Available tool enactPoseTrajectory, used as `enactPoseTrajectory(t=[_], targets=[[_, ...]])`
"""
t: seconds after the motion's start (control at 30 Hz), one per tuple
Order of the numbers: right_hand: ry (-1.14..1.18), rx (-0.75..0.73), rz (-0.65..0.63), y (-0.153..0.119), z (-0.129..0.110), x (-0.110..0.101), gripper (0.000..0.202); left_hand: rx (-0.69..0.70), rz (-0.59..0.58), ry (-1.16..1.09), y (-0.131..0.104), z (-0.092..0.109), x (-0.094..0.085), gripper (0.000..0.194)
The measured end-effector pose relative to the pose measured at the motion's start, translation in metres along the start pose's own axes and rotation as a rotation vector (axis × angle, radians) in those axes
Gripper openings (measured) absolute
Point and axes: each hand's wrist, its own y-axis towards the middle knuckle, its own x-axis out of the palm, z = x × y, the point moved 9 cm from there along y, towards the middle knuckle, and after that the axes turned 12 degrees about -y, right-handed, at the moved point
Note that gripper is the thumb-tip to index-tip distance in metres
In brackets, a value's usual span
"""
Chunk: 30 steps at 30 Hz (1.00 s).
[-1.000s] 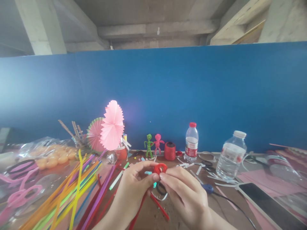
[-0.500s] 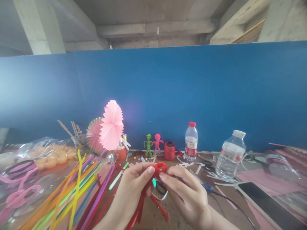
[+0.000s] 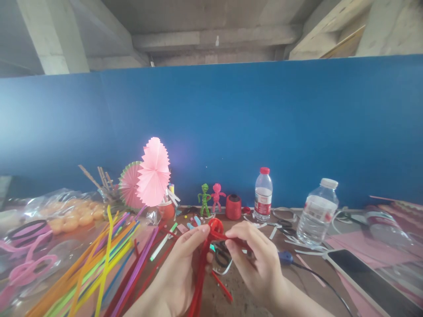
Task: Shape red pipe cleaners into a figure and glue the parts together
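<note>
My left hand [image 3: 185, 259] pinches a bundle of red pipe cleaners [image 3: 199, 277] between thumb and fingers. At the top the bundle curls into a small round loop [image 3: 216, 226]. One red strand runs from the loop to the right, and my right hand [image 3: 256, 253] is closed on it with thumb and forefinger. Long loose ends hang below my left hand toward the near edge. Behind the hands lie scissors [image 3: 222, 255] with dark handles, partly hidden. A short red piece [image 3: 222, 286] rests on the table between the wrists.
Coloured pipe cleaners [image 3: 107, 259] spread over the left side. Green and pink figures [image 3: 205, 200], a red spool [image 3: 233, 207] and two water bottles [image 3: 263, 196] stand at the back. A pink paper fan [image 3: 154, 174] rises at left. A phone [image 3: 370, 277] lies on the right.
My right hand has moved off the loop slightly to the right, drawing a red strand out sideways. My left hand has turned a little, and the bundle now hangs more upright.
</note>
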Motion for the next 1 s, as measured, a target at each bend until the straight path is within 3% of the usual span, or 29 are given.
enactPoseTrajectory(t=[0.2,0.33,0.73,1.0], targets=[[0.051,0.292,-0.134,0.000,0.025,0.011,0.012,0.006,-0.012,-0.048,-0.001,-0.001,0.002,0.007],[0.053,0.398,-0.175,-0.001,0.035,0.015,0.013,-0.003,-0.078,-0.025,0.000,-0.001,0.010,0.010],[0.057,0.314,-0.187,0.001,0.032,0.023,0.011,0.081,-0.161,0.142,-0.001,0.004,0.011,0.024],[0.214,0.182,-0.171,0.010,0.029,0.020,0.014,0.091,-0.097,-0.008,-0.004,0.012,0.015,0.018]])
